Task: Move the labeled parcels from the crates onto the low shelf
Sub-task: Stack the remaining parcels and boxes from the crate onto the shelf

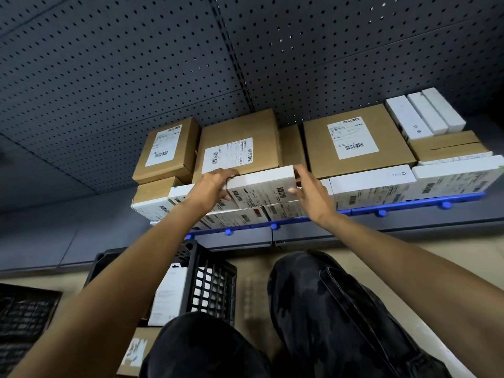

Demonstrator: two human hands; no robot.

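One white parcel (169,296) sits in the black crate (215,282) by the knees. Higher up, the left hand (212,186) and right hand (313,197) each curl round one end of a white labeled box (261,184), likely to keep it level. It lies on other white boxes (231,218) on the low shelf (395,225), near the blue edge (409,203). Brown boxes (240,132) behind leave little room.

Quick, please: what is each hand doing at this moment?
Left hand: grips the left end of the white box.
Right hand: grips its right end.
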